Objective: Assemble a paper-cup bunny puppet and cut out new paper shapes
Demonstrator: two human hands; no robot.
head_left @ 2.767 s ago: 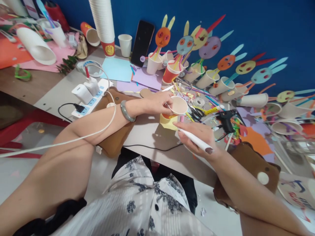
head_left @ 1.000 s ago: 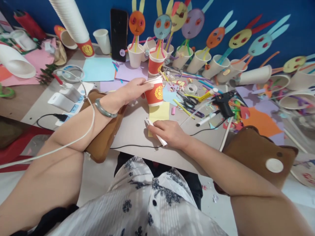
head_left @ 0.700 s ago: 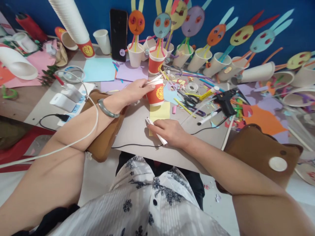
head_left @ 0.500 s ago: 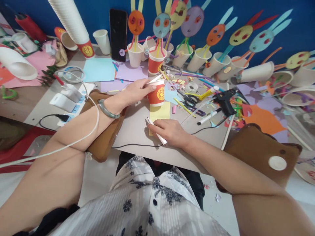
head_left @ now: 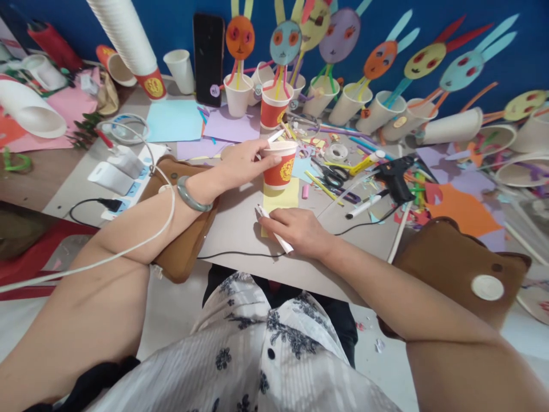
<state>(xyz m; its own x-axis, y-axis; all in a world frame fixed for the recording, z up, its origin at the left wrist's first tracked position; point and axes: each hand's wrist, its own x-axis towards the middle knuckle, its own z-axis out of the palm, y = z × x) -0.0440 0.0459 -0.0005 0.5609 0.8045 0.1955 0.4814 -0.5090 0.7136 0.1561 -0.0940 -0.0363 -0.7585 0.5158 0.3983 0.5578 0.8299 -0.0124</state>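
The left hand (head_left: 246,163) half-curls its fingers on a red paper cup (head_left: 281,170), just shifted into line with yellow paper (head_left: 282,198) reaching beyond the right hand (head_left: 303,230), closed on a white marker (head_left: 283,243).

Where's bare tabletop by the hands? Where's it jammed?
Bare: between left brown cushion and yellow paper, black cord crossing the near side. Smaller gap: between right forearm and white rod.
Crowded: right of the red cup in the left hand, with scissors, paper scraps and black glue gun.
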